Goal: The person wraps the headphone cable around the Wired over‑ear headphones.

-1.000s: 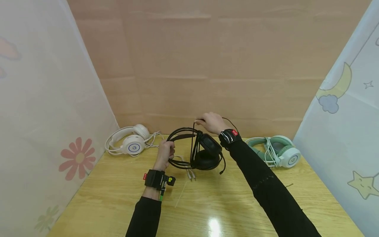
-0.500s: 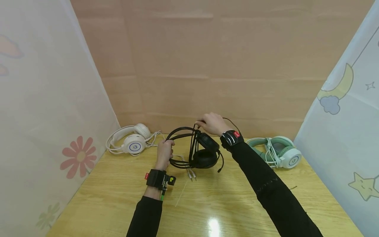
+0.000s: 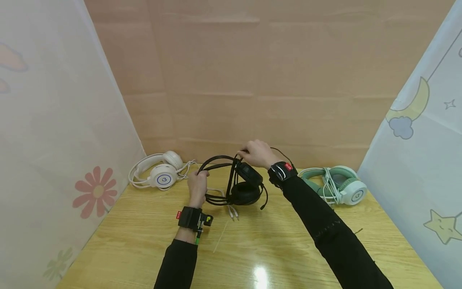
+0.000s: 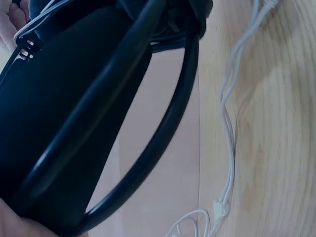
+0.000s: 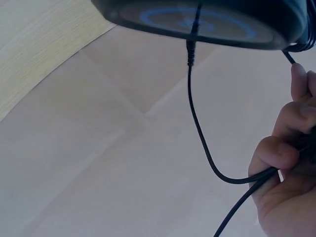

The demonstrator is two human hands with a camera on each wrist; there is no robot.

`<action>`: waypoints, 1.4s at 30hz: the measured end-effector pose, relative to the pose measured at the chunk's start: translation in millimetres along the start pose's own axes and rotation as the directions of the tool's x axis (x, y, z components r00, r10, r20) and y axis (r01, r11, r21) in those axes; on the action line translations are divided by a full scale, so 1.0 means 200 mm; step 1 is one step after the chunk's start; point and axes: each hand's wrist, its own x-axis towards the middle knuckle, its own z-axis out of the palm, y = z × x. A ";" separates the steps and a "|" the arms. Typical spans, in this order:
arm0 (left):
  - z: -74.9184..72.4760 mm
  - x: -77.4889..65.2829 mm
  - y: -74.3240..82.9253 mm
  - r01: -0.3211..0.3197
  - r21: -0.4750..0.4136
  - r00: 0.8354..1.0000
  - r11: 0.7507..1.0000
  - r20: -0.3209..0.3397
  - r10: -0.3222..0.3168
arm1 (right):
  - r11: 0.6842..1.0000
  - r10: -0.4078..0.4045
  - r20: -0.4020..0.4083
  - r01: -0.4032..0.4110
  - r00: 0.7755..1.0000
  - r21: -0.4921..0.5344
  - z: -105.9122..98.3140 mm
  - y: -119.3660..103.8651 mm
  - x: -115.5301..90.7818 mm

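A black headset point(image 3: 246, 193) with a microphone boom point(image 3: 265, 198) is held up above the wooden table. In the head view my left hand point(image 3: 197, 186) grips the headband at its left end. My right hand point(image 3: 258, 153) is at the upper ear cup, with curled fingers holding the black cable point(image 5: 197, 123); in the right wrist view this cable runs from the ear cup down into the hand. Loops of cable cross the middle of the headset beside the cups. The left wrist view shows the headband's tubes point(image 4: 168, 123) close up, with only part of that hand visible.
White headphones point(image 3: 162, 176) lie at the back left, their white cable point(image 4: 229, 128) stretching under the headset to two plugs point(image 3: 234, 212). Green and white headphones point(image 3: 351, 188) with wound cable lie at the right. A thin pale strip point(image 3: 220, 237) lies on the table.
The headset has shifted slightly left with my left hand. My right hand has dipped a little and stays near the upper ear cup, still holding the cable.
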 end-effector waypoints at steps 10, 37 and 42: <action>0.00 0.01 -0.02 -0.104 -0.042 0.984 0.994 -0.153 0.096 | 1.000 -0.003 0.030 0.002 1.000 0.026 0.03 -0.06 0.00; -0.06 0.06 -0.02 -0.099 -0.255 0.960 0.962 -0.277 0.025 | 0.984 0.025 0.088 -0.040 0.996 0.172 0.17 -0.16 -0.09; -0.06 0.07 -0.02 -0.104 -0.257 0.951 0.961 -0.309 0.021 | 0.966 0.013 0.092 -0.037 0.996 0.257 0.19 -0.14 -0.12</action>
